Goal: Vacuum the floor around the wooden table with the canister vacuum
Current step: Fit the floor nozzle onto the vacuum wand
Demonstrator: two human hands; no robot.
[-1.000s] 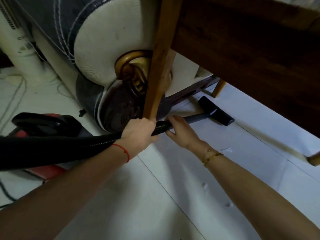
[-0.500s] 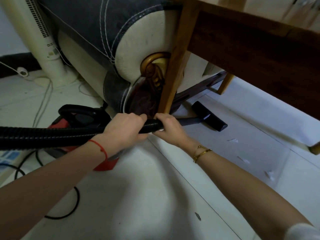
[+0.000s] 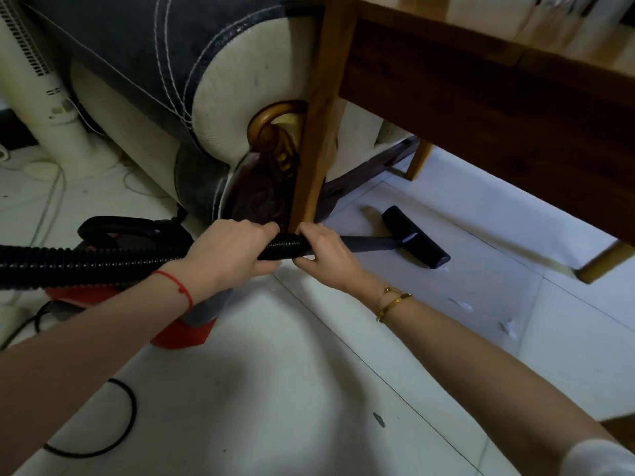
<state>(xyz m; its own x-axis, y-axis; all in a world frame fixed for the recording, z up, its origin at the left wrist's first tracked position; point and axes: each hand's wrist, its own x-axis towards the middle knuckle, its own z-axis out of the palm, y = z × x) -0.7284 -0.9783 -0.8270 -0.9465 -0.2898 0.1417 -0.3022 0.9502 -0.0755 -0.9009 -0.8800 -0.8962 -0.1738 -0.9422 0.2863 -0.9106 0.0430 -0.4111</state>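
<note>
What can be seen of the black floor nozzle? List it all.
The floor nozzle is a black, matte, plastic-looking T-shaped head: a long rounded bar joined at its middle to a dark rigid wand. It lies flat on the pale tiled floor under the wooden table, angled diagonally, just past the near table leg. Neither hand touches it; both grip the ribbed hose behind the wand. White scraps lie on the floor nearby.
</note>
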